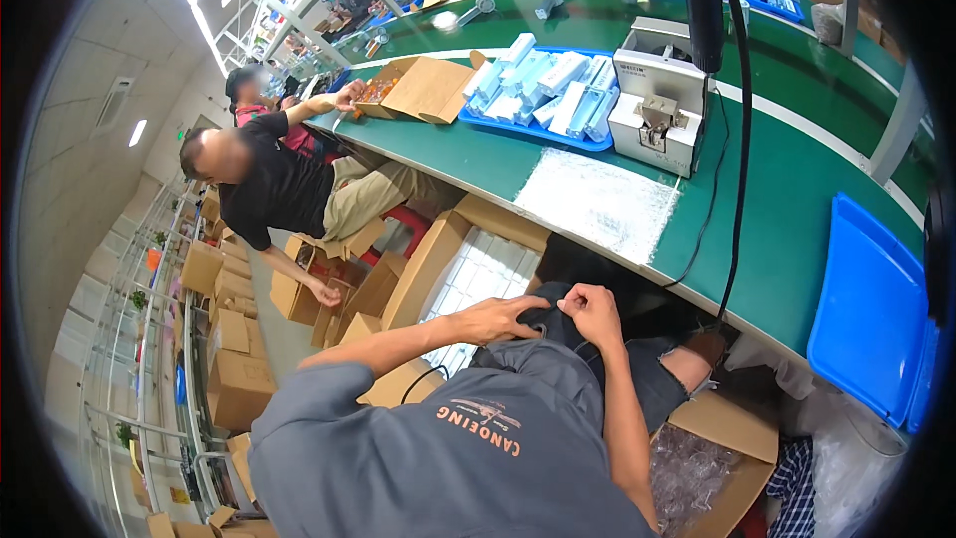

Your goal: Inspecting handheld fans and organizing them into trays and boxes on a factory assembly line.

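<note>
Both hands meet in the person's lap, just under the near edge of the green table (558,154). The left hand (503,319) lies flat with its fingers stretched toward the right, touching a fold of dark fabric (553,324) at the hem of the grey shirt (468,438). The right hand (590,311) is curled narrow, fingertips pinching that same fabric, though what exactly sits between them is too dark to make out. Left of the hands stands an open cardboard box (478,274) of white pieces; near right, another carton (712,468) holds clear plastic bags. On the table lie a sheet of bubble wrap (597,201), a blue tray (543,90) of pale boxes and a small white machine (657,105). Far left, a co-worker in black (274,184) leans toward cartons on the floor.
</note>
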Demonstrator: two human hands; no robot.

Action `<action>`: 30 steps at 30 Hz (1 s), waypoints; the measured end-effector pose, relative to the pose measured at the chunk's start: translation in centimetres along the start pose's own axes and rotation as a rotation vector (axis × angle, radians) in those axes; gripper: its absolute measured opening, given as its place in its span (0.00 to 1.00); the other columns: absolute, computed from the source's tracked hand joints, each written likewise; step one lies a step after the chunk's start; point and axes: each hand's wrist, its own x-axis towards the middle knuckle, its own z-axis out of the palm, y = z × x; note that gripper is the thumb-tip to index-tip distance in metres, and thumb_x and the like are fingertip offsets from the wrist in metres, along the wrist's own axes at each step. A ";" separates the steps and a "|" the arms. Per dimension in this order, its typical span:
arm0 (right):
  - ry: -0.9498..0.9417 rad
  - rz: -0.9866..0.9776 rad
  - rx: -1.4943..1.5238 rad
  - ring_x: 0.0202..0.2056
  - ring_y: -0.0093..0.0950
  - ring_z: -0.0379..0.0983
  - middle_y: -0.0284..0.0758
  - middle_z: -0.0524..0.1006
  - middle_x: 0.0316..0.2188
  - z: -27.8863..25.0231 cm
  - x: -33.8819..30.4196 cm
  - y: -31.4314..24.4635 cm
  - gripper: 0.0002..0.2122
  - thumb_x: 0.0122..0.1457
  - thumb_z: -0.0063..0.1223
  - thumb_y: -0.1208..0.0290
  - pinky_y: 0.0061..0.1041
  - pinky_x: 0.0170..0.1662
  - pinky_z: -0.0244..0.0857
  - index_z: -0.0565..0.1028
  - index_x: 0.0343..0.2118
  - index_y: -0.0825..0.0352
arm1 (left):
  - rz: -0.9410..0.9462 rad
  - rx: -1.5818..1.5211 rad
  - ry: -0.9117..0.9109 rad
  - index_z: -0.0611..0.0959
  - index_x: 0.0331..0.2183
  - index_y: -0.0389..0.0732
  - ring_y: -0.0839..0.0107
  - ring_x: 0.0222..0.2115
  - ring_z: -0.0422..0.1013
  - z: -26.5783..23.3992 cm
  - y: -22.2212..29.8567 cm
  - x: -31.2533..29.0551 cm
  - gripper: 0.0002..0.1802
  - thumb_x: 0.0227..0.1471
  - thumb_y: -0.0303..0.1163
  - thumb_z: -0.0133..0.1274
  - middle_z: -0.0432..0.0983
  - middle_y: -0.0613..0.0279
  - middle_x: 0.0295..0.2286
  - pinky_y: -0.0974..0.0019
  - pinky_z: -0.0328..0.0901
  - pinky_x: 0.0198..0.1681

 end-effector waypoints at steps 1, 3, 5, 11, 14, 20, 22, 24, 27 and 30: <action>-0.010 0.004 -0.005 0.19 0.28 0.70 0.36 0.74 0.15 0.0 0.0 0.0 0.08 0.49 0.65 0.71 0.29 0.26 0.62 0.78 0.23 0.70 | 0.003 -0.001 0.002 0.82 0.38 0.48 0.59 0.47 0.71 -0.2 0.0 0.0 0.12 0.48 0.26 0.56 0.63 0.54 0.52 0.60 0.72 0.42; -0.017 0.006 -0.019 0.19 0.28 0.70 0.36 0.74 0.15 0.1 0.2 0.1 0.08 0.49 0.65 0.70 0.29 0.26 0.62 0.78 0.23 0.70 | -0.140 -0.109 -0.161 0.81 0.38 0.46 0.56 0.49 0.70 -0.6 -0.1 -0.1 0.11 0.49 0.26 0.56 0.63 0.52 0.52 0.59 0.71 0.45; -0.023 0.049 -0.057 0.20 0.28 0.71 0.36 0.74 0.16 0.2 0.3 0.2 0.08 0.49 0.65 0.70 0.30 0.27 0.63 0.78 0.23 0.69 | -0.169 -0.118 -0.242 0.80 0.38 0.46 0.55 0.54 0.66 -0.6 -0.1 -0.1 0.11 0.49 0.27 0.56 0.62 0.51 0.53 0.57 0.70 0.48; 0.002 -0.022 -0.075 0.21 0.25 0.73 0.39 0.75 0.17 0.8 0.5 0.8 0.09 0.49 0.64 0.70 0.27 0.28 0.66 0.78 0.24 0.70 | 0.070 0.390 -0.049 0.78 0.31 0.37 0.54 0.60 0.61 2.7 -1.6 2.2 0.12 0.48 0.36 0.53 0.57 0.42 0.60 0.56 0.68 0.50; 0.008 -0.026 -0.064 0.21 0.27 0.74 0.39 0.76 0.18 0.9 0.3 0.9 0.08 0.49 0.64 0.71 0.27 0.28 0.66 0.78 0.25 0.70 | 0.012 0.389 0.006 0.79 0.18 0.38 0.55 0.58 0.64 4.6 -2.3 3.0 0.09 0.40 0.34 0.55 0.65 0.44 0.57 0.55 0.68 0.49; 0.006 -0.028 -0.063 0.21 0.26 0.74 0.38 0.76 0.16 1.5 0.3 1.7 0.06 0.49 0.64 0.72 0.28 0.26 0.65 0.78 0.23 0.68 | -0.011 0.096 0.192 0.80 0.21 0.40 0.57 0.51 0.73 4.0 -2.8 1.5 0.07 0.35 0.29 0.62 0.71 0.53 0.54 0.58 0.74 0.43; 0.006 -0.013 -0.039 0.19 0.26 0.72 0.38 0.75 0.16 1.9 0.3 2.3 0.07 0.50 0.64 0.71 0.28 0.25 0.64 0.78 0.22 0.67 | -0.008 0.078 0.317 0.86 0.33 0.46 0.55 0.47 0.76 2.9 -2.0 0.4 0.12 0.40 0.27 0.63 0.78 0.56 0.47 0.59 0.74 0.45; -0.011 -0.083 -0.034 0.19 0.27 0.73 0.39 0.75 0.16 2.1 0.4 2.9 0.07 0.51 0.63 0.72 0.27 0.25 0.65 0.78 0.22 0.68 | -0.214 -0.128 0.313 0.86 0.35 0.43 0.55 0.47 0.76 1.6 -0.3 -1.3 0.10 0.47 0.24 0.61 0.79 0.57 0.46 0.60 0.73 0.46; -0.006 -0.031 0.044 0.23 0.23 0.74 0.36 0.78 0.19 1.6 0.6 2.9 0.05 0.56 0.56 0.74 0.24 0.29 0.66 0.78 0.28 0.70 | -0.609 -0.527 0.476 0.85 0.35 0.36 0.70 0.38 0.79 -0.7 1.3 -2.5 0.05 0.57 0.23 0.55 0.83 0.57 0.34 0.67 0.72 0.40; 0.009 -0.008 0.351 0.28 0.19 0.73 0.32 0.78 0.25 -0.4 0.5 1.2 0.09 0.63 0.51 0.70 0.23 0.34 0.69 0.78 0.34 0.70 | -0.710 -0.808 0.746 0.82 0.37 0.31 0.76 0.32 0.77 -2.1 1.3 -0.1 0.10 0.60 0.30 0.56 0.82 0.58 0.30 0.73 0.70 0.34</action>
